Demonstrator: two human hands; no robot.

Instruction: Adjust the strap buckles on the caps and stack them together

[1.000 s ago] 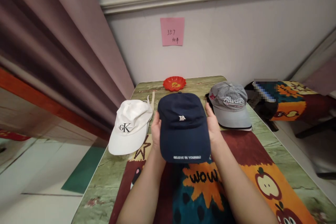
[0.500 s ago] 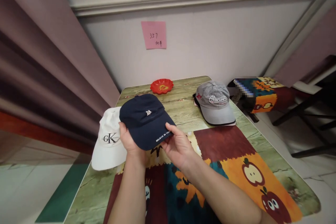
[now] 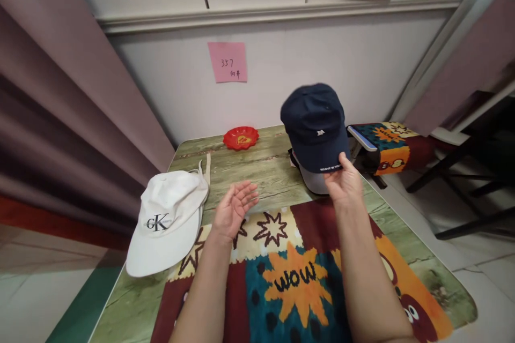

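Item, navy cap (image 3: 316, 128): right of centre in the frame, raised over the tabletop (image 3: 249, 169), crown tilted toward the wall. Right hand (image 3: 345, 179) pinches its brim edge, thumb on top.

Item, grey cap (image 3: 316, 182): directly behind and beneath the navy one from where I stand, mostly hidden, its brim showing below. Whether the two touch, I cannot tell.

Item, white cap (image 3: 164, 214): left of the frame, on the tabletop, brim toward the lower left, partly over the patterned cloth (image 3: 298, 284); strap loose at its back.

Item, left hand (image 3: 236, 206): centre of the frame, empty, fingers loosely curled, well apart from the right.

Item, red dish (image 3: 241, 138): upper middle of the tabletop, untouched.

Condition of the work, in my judgement: partway. Navy cap brought over the grey, not yet let go; white cap lying by itself, unpaired.
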